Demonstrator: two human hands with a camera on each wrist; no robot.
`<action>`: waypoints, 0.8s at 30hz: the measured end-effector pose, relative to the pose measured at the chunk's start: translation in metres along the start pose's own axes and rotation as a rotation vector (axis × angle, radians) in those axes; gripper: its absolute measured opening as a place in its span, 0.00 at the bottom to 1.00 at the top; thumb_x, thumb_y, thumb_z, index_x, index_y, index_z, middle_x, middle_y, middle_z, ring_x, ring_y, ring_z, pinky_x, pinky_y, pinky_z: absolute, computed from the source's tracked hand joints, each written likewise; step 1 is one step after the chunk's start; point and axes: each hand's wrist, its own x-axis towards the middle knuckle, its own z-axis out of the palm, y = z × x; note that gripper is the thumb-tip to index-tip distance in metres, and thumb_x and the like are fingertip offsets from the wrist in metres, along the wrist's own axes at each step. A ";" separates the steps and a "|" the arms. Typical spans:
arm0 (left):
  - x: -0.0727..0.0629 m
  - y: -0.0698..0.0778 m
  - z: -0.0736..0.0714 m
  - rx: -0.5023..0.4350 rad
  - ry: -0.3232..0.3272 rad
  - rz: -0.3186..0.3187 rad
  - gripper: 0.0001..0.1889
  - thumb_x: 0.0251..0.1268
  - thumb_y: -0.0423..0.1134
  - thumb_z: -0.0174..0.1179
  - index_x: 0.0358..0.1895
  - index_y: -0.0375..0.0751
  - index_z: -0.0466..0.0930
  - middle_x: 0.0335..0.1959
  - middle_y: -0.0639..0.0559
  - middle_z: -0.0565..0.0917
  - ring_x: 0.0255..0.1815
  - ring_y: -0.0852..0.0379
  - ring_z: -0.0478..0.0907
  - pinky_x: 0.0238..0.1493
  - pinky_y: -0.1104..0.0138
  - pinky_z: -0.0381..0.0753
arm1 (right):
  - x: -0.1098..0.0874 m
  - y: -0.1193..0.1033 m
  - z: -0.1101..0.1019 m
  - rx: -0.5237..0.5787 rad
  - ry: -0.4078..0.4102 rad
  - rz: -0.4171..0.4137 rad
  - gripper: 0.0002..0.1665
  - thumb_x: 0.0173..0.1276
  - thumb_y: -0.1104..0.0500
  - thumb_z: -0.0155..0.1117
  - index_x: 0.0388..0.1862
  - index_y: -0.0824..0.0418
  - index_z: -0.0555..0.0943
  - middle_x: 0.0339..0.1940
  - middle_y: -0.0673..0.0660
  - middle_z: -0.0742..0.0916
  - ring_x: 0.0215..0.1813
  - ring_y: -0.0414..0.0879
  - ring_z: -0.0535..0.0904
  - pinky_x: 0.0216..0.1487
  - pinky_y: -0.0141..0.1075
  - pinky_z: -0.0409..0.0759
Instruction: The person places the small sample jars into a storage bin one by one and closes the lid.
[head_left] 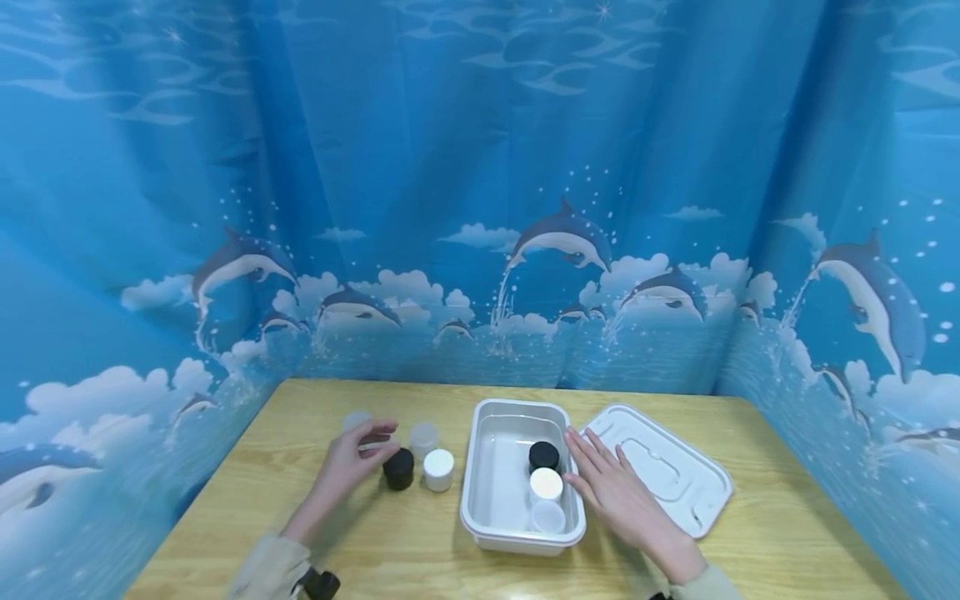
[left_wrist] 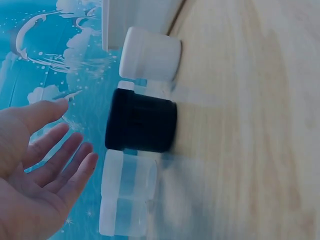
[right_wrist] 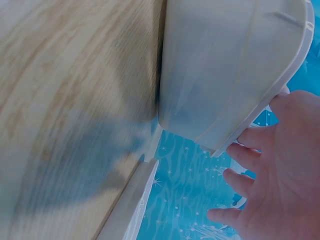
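Observation:
My left hand point(head_left: 351, 462) hovers beside a small black jar point(head_left: 398, 471) on the table, its fingers loosely bent. In the left wrist view a gap separates the hand point(left_wrist: 45, 170) from that black jar point(left_wrist: 142, 121). To the jar's right stands a white jar point(head_left: 438, 472), with a translucent jar point(head_left: 424, 437) behind. Another translucent jar point(head_left: 356, 419) is partly hidden by the left hand. My right hand point(head_left: 618, 496) rests with outstretched fingers against the right rim of a white rectangular container point(head_left: 495, 479). Inside it are a black jar point(head_left: 543, 455), a white jar point(head_left: 546, 483) and a translucent one point(head_left: 548, 517).
A white lid point(head_left: 663, 471) lies flat on the wooden table point(head_left: 757, 517), right of the container and partly behind the right hand. A blue dolphin-print curtain point(head_left: 480, 208) encloses the back and sides of the table.

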 end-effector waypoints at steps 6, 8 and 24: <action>-0.006 -0.009 0.004 0.045 -0.038 -0.001 0.22 0.60 0.36 0.73 0.57 0.33 0.81 0.56 0.38 0.84 0.57 0.40 0.82 0.56 0.56 0.86 | 0.000 0.001 0.000 0.000 -0.001 0.004 0.35 0.81 0.46 0.51 0.79 0.61 0.63 0.79 0.58 0.67 0.80 0.60 0.58 0.75 0.68 0.55; -0.008 -0.012 0.006 0.045 -0.055 0.005 0.24 0.58 0.34 0.74 0.57 0.32 0.81 0.56 0.37 0.83 0.57 0.40 0.81 0.56 0.55 0.86 | 0.000 0.001 0.001 0.001 -0.002 0.006 0.35 0.81 0.45 0.51 0.79 0.61 0.63 0.79 0.57 0.66 0.80 0.59 0.58 0.75 0.68 0.55; -0.012 0.001 0.011 0.026 -0.073 -0.041 0.27 0.52 0.28 0.76 0.58 0.28 0.80 0.57 0.28 0.80 0.52 0.34 0.84 0.48 0.59 0.89 | 0.000 0.001 0.001 -0.003 0.003 -0.002 0.35 0.81 0.46 0.51 0.79 0.61 0.63 0.79 0.57 0.66 0.79 0.60 0.59 0.75 0.68 0.56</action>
